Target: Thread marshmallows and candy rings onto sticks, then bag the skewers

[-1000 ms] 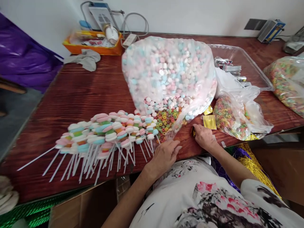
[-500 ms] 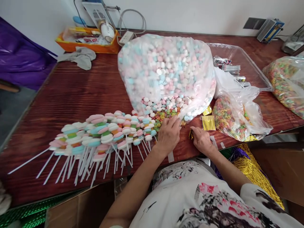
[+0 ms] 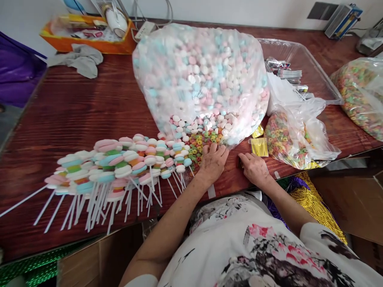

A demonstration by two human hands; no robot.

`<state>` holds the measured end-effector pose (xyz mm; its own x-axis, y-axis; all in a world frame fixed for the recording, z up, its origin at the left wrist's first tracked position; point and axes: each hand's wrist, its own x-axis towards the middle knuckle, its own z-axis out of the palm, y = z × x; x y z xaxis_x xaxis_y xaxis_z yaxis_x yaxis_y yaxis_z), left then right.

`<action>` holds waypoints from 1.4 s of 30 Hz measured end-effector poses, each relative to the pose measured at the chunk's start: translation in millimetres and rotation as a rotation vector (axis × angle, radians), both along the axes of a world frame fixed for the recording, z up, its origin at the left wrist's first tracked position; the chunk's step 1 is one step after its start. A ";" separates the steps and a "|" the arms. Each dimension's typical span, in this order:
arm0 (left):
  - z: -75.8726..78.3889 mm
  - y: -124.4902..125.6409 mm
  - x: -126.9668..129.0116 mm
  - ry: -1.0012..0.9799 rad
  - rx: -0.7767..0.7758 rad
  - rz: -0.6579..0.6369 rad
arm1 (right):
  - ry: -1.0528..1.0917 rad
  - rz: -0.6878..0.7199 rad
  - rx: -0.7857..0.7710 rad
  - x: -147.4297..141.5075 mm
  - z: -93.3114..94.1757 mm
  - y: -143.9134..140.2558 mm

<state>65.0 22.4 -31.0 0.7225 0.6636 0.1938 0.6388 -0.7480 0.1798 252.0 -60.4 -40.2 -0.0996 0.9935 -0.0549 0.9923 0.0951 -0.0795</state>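
Head view: left hand (image 3: 213,160) lies spread, fingers apart, on the loose cereal rings (image 3: 201,144) spilled at the candy bag (image 3: 200,75) mouth, at 12 o'clock. Right hand (image 3: 254,168), at 3 o'clock, rests curled beside gold ties (image 3: 259,146); its grip cannot be told. Finished skewers (image 3: 119,167) fan out at 9 o'clock on the table (image 3: 89,115), sticks toward the person.

White floral top (image 3: 254,247) — short sleeves; bare forearms

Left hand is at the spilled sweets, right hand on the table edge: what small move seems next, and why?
Probably the left hand closes its fingers on a cereal ring: its fingertips already lie on the loose rings at the open mouth of the marshmallow bag, while the right hand rests beside the gold ties.
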 end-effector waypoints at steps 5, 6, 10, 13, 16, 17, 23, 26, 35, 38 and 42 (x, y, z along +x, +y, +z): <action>6.0 -8.4 -10.2 -0.069 0.003 0.021 | -0.036 -0.105 -0.060 -9.7 5.8 5.3; 7.9 -11.1 -14.8 -0.106 0.013 0.035 | -0.035 -0.125 -0.075 -12.4 5.6 7.2; 13.5 -27.0 -39.1 -0.270 0.062 0.026 | -0.010 -0.158 -0.118 -26.6 3.3 13.9; 9.8 -38.1 -54.5 -0.333 0.102 -0.032 | 0.010 -0.107 -0.149 -39.0 4.7 19.8; 0.9 -41.9 -61.3 -0.358 0.154 -0.088 | 0.011 -0.107 -0.134 -47.7 9.4 25.2; -1.7 -42.4 -61.9 -0.362 0.175 -0.103 | 0.008 -0.112 -0.130 -49.3 11.3 25.4; -10.5 -43.8 -60.3 -0.333 0.208 -0.121 | -0.072 -0.115 -0.100 -48.8 16.0 15.3; -13.3 -44.0 -57.0 -0.335 0.205 -0.112 | -0.112 -0.102 -0.074 -47.0 17.5 12.5; -15.6 -43.4 -60.7 -0.369 0.210 -0.129 | 0.015 -0.047 -0.063 -21.8 42.1 6.1; -13.4 -44.7 -63.4 -0.379 0.240 -0.136 | 0.148 0.013 0.097 -3.6 39.1 2.7; -6.8 -47.9 -63.7 -0.376 0.271 -0.144 | 0.310 0.073 0.391 23.5 44.6 7.9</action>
<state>1.2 -25.5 -37.8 0.6502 0.4513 0.6112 0.4531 -0.8761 0.1648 275.5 -52.6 4.4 -0.1222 0.9236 0.3634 0.9172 0.2450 -0.3141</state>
